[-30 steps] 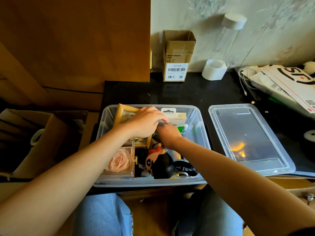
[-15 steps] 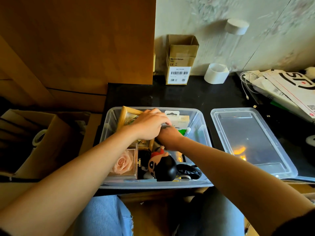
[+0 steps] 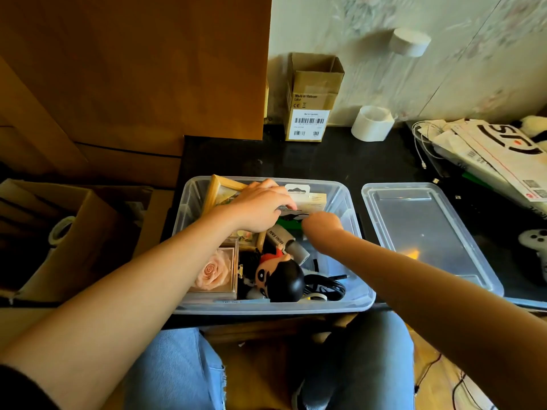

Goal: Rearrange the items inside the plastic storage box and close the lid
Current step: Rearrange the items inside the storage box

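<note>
Lid [image 3: 426, 232] lengthwise beside box [image 3: 355, 303]

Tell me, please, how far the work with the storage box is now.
Done: items such as the pink rose in its clear case and the black-haired doll already sit in the clear plastic storage box. In hand: the left hand and the right hand are both inside the box among small packages. Left: the clear plastic lid lies on the black table beside the box, so closing remains.
</note>
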The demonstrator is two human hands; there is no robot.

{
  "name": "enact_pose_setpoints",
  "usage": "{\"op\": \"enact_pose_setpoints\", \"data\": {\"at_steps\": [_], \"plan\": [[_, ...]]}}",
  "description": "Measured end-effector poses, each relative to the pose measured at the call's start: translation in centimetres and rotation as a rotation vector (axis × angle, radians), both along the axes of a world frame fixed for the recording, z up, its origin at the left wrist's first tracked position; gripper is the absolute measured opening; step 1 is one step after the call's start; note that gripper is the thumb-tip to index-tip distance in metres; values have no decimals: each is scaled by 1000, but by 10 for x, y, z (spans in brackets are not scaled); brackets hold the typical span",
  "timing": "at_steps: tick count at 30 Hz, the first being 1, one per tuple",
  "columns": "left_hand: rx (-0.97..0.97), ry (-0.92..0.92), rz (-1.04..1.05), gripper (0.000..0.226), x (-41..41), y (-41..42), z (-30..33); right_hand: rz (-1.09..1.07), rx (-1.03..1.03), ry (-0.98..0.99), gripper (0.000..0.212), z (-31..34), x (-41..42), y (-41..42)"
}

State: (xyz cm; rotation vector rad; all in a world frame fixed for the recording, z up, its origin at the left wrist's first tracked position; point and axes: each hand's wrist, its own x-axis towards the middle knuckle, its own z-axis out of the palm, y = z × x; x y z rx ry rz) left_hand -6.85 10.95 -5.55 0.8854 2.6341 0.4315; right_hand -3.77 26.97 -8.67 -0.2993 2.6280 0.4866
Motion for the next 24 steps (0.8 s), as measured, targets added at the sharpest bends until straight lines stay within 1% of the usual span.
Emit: {"op": "enact_pose_setpoints", "data": {"at_steps": [5,9,15,18,21,24], "plan": [[9,2,-17,41,0,-2,0,-60,-102,49,22,2,0,3],[33,9,-33,40,1,-3,2,-42,-136,87,22,1,0,4],[47,28,-56,38,3,-3,4,9,-114,91,26,4,-3,4],[53,29,-61,37,3,-3,5,124,-115,73,26,4,-3,2],[56,40,-64,36,3,-2,5,297,-90,120,24,3,-1,-1],[52,42,-70,35,3,-2,5,369,-54,125,21,3,-1,-3]]}}
